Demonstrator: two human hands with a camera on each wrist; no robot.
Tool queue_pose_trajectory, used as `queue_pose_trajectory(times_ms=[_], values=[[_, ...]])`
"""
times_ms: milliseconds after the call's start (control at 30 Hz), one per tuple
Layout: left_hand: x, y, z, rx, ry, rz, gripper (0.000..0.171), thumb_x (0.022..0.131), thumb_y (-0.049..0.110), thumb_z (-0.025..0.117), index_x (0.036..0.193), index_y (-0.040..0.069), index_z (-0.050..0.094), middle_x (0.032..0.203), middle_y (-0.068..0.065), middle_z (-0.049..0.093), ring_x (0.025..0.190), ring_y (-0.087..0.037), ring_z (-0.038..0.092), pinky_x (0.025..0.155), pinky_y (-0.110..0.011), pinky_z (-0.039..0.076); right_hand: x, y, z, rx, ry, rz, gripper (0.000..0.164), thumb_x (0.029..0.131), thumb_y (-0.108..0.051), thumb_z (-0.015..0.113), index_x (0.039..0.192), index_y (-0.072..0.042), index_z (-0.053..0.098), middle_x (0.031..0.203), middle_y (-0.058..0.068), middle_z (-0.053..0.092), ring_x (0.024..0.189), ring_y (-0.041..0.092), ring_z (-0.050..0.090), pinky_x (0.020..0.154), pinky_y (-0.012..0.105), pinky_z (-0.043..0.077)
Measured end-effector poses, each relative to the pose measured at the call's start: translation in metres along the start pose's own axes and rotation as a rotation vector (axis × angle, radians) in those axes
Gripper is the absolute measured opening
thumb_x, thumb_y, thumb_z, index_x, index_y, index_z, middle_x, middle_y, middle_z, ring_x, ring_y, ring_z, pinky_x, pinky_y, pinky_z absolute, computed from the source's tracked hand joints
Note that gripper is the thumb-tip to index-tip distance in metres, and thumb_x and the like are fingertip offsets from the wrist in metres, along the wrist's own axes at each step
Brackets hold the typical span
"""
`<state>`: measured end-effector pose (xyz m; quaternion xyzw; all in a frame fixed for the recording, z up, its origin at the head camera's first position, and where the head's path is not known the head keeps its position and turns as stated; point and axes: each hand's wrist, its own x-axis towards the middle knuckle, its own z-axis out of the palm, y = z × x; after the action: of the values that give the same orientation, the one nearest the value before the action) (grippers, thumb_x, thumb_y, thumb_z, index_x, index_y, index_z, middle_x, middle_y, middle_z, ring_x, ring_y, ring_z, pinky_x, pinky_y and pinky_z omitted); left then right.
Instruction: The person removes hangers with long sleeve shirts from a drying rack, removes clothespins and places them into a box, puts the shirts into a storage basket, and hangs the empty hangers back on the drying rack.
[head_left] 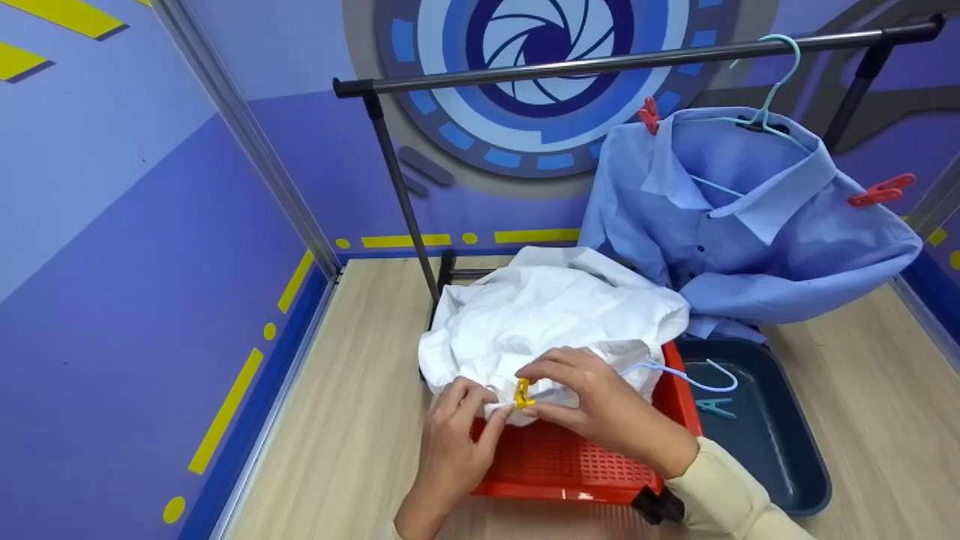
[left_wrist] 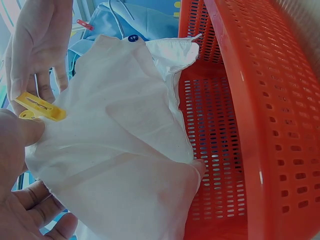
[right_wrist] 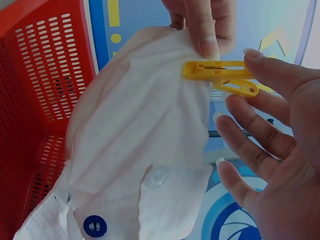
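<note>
We saw a yellow plastic clothespin (head_left: 523,392) at the head view's lower centre, on the edge of a white cloth shirt (head_left: 525,315). The right hand (head_left: 596,394) pinched the clothespin; the left hand (head_left: 454,439) pinched the shirt. Beneath we saw a red perforated basket (head_left: 555,490), and upper right, a blue collared shirt (head_left: 795,255).

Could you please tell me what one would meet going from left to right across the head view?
Bare left hand, yellow plastic clothespin, bare right hand, teal plastic clothespin, rightmost red plastic clothespin.
</note>
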<state>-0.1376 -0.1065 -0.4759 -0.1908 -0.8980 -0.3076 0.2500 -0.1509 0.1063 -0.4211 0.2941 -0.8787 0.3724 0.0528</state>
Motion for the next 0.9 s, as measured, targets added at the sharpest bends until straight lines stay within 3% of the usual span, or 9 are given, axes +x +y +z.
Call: queue_pose_trajectory(times_ms=[367,633,900], values=[[-0.0008,0.0005,-0.0008,-0.007,-0.014,-0.021,0.016,0.087,0.036,0.070,0.086,0.023,0.061,0.087,0.011,0.053,0.083,0.000,0.050,0.074,-0.024,0.044,0.0009,-0.0003,0.0027,0.026,0.045,-0.054,0.028,0.085,-0.031,0.072,0.111,-0.023,0.067,0.112,-0.017,0.063,0.107,0.004,0.057,0.095,0.034,0.052],[-0.0012,-0.0016,0.0006,0.002,0.008,0.002,0.015,0.085,0.034,0.073,0.087,0.023,0.061,0.087,0.011,0.053,0.082,0.000,0.051,0.074,-0.024,0.044,-0.0005,-0.0002,0.0045,0.031,0.117,-0.094,0.023,0.084,-0.029,0.073,0.106,-0.024,0.070,0.107,-0.017,0.067,0.103,0.004,0.060,0.093,0.034,0.049],[-0.0012,-0.0008,-0.0005,0.007,-0.013,-0.015,0.016,0.087,0.036,0.071,0.087,0.024,0.061,0.088,0.011,0.053,0.082,0.000,0.050,0.074,-0.024,0.043,-0.0037,-0.0005,0.0075,0.040,0.218,-0.145,0.020,0.083,-0.022,0.075,0.102,-0.023,0.072,0.102,-0.014,0.069,0.098,0.006,0.062,0.088,0.030,0.049]])
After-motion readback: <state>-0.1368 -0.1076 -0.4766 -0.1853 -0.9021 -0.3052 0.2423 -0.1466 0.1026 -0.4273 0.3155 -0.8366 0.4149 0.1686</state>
